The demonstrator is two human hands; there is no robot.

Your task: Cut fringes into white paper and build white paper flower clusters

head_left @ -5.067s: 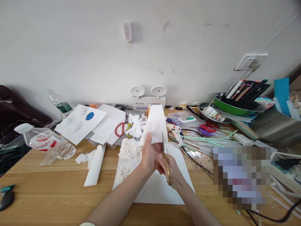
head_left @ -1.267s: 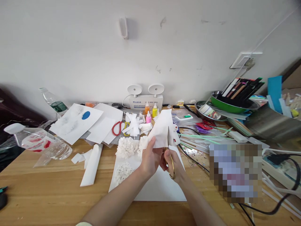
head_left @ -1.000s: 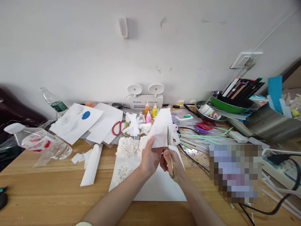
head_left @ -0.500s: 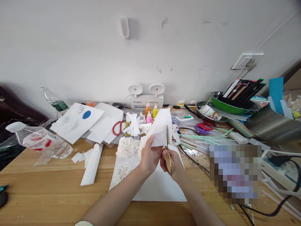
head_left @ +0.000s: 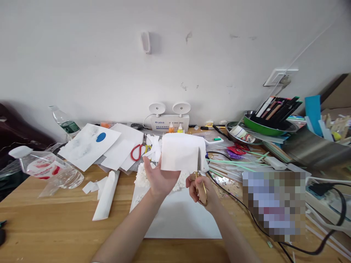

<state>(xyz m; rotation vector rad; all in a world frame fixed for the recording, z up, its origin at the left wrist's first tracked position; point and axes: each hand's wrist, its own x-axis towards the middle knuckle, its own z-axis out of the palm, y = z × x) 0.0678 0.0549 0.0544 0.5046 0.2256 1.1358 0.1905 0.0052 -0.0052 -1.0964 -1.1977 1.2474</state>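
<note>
My right hand is wrapped round the gold handles of a pair of scissors, whose blades point up over the right part of a white paper. The paper hangs over the middle of the table, and my left hand is at its lower left edge, thumb spread apart and the other fingers partly behind the sheet. Below the paper, crumbly white clusters rest on a white board. The far side of the paper is hidden.
Red-handled pliers, white sheets and a plastic bottle lie left. On the right are straws, a black cable, a green bowl of markers and a power strip.
My left hand has moved left and down, its thumb now spread. The paper now faces the camera more broadly. The scissors have shifted slightly right.
</note>
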